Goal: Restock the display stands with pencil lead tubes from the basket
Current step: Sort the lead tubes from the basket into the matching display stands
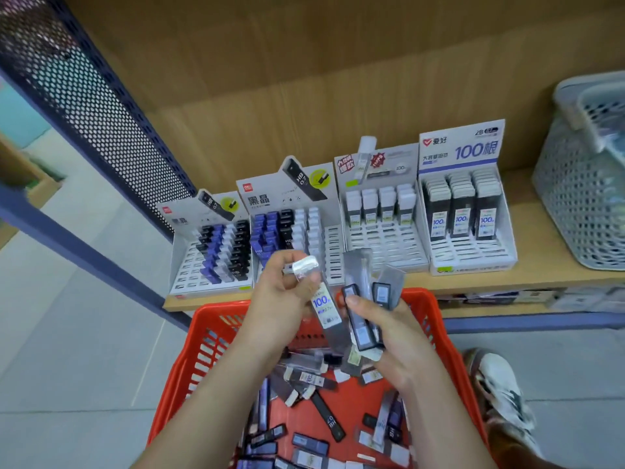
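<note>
Your left hand (pixel 277 299) pinches one white-capped lead tube (pixel 323 304) above the red basket (pixel 209 330). Your right hand (pixel 395 340), also above the basket, grips a fan of several tubes (pixel 360 328). Loose tubes (pixel 329 418) lie inside the basket; four display stands (pixel 382 231) stand just beyond the basket on the shelf (pixel 558 265)

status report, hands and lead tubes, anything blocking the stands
Left hand grips one 100-label tube. Right hand holds a bunch of tubes, above red basket. No obstacle seen at display stands.

Glossy red plastic basket (pixel 216 319), matt wooden shelf (pixel 548 265).
</note>
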Action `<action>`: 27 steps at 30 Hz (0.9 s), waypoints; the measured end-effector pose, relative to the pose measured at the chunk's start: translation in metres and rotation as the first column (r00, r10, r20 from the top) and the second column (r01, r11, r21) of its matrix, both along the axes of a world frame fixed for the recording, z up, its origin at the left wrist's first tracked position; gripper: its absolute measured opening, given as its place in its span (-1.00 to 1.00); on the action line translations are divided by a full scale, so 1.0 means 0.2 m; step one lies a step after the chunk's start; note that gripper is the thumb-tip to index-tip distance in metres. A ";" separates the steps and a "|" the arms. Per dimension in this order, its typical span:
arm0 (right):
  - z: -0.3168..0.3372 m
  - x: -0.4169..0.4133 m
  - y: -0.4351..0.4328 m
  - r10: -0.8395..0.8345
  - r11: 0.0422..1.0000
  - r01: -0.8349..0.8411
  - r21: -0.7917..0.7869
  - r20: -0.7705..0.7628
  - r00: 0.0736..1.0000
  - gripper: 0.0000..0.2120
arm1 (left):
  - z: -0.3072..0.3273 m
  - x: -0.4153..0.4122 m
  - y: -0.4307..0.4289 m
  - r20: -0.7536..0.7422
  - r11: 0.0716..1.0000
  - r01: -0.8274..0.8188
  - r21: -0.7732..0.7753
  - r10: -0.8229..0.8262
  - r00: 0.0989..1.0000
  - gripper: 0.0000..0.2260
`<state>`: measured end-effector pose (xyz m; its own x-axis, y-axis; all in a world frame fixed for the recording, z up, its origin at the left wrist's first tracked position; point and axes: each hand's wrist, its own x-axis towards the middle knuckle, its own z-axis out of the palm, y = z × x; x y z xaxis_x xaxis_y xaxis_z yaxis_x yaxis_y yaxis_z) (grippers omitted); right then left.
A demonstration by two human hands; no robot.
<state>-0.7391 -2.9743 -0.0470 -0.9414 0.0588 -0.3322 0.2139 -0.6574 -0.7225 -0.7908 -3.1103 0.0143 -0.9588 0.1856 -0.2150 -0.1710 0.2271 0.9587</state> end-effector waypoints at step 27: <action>-0.13 0.00 0.56 -0.648 0.689 0.690 -0.221 0.239 0.723 -0.85 | -0.14 -0.55 1.13 -0.442 0.865 0.292 -0.409 -0.467 0.766 -0.78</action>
<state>-0.7393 -2.8627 -0.0734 -0.6332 0.5422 -0.5523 -0.2830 -0.8264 -0.4868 -0.9016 -2.8844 -0.0133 -0.8031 0.5690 0.1767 0.4853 0.4526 0.7481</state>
